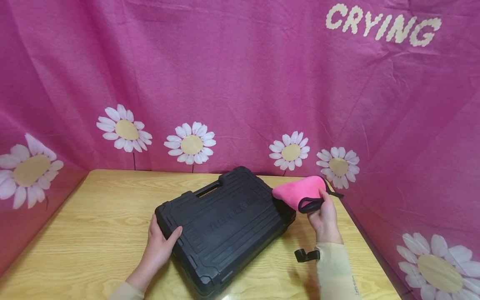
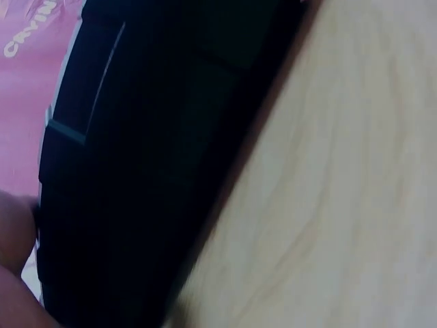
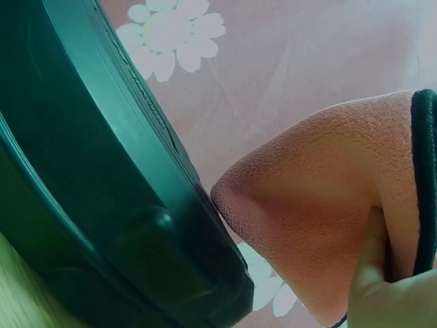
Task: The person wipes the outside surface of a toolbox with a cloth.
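Observation:
A black plastic tool case [image 1: 225,221] with a carry handle and ribbed lid sits at an angle on the table. My left hand [image 1: 160,246] grips its left end, thumb over the top edge and fingers along the side. In the left wrist view the dark side of the case [image 2: 150,157] fills much of the picture. My right hand [image 1: 325,216] pinches a pink fleece cloth [image 1: 300,189] with black edging. The cloth's folded tip meets the case's right end in the head view. Thumb and folded cloth [image 3: 307,198] show closely in the right wrist view.
The wooden table [image 1: 93,233] extends around the case. A pink curtain [image 1: 232,83] with printed daisies hangs behind and on both sides, right at the table edges. A black strap piece [image 1: 306,255] sticks out from the right wrist.

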Available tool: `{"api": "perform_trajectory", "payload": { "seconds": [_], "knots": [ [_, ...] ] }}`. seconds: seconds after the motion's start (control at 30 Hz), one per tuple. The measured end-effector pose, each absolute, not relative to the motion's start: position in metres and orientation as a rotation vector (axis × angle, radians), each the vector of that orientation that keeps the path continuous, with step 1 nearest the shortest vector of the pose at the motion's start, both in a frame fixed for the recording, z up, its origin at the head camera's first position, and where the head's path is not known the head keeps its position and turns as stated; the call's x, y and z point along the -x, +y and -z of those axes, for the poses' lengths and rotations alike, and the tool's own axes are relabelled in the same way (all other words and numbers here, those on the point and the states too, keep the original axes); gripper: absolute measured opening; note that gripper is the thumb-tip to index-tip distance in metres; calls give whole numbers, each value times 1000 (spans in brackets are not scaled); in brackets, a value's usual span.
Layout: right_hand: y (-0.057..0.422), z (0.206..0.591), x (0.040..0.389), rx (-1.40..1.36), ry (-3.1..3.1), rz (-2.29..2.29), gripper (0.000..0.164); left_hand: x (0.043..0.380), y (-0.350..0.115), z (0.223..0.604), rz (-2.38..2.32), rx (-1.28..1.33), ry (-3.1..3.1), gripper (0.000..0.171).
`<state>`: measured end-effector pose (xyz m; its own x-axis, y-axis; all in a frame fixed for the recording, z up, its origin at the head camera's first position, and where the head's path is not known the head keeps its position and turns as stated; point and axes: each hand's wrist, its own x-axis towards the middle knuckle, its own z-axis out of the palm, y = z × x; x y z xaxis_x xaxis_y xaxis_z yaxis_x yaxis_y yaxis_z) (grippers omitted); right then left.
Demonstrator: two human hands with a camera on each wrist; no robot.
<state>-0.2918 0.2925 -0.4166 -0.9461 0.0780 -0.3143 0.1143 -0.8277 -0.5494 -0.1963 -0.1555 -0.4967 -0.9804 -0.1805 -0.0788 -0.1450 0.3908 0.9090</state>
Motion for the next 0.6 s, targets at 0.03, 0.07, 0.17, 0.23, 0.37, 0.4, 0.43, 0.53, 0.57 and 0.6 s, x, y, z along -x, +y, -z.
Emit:
{"api": "perform_trajectory", "payload": {
  "seconds": [0.03,0.07,0.17,0.23,0.37,0.4,0.43,0.53,0.57,0.6],
  "knots": [
    [293,417,292,-506,912,2943,41,199,-158,497,1686,-290,-2601,105],
    [293,417,292,-501,910,2946,39,201,-160,497,1683,-279,-2610,104],
    [294,416,292,-490,906,2949,33,208,-167,495,1701,-248,-2636,104],
    [294,415,291,-492,904,2948,29,213,-171,494,1716,-218,-2649,104],
    [295,414,290,-493,883,2951,28,220,-179,494,1739,-137,-2666,103],
    [295,415,290,-480,883,2955,27,222,-181,494,1740,-112,-2669,102],
    [295,416,290,-465,862,2964,27,224,-183,494,1742,-85,-2672,101],
    [297,421,290,-386,847,2987,28,230,-188,495,1758,-22,-2688,99],
    [297,422,290,-376,839,2993,30,233,-189,494,1760,0,-2699,98],
    [297,422,290,-368,840,2997,35,236,-191,495,1768,23,-2704,98]
  ]
}}
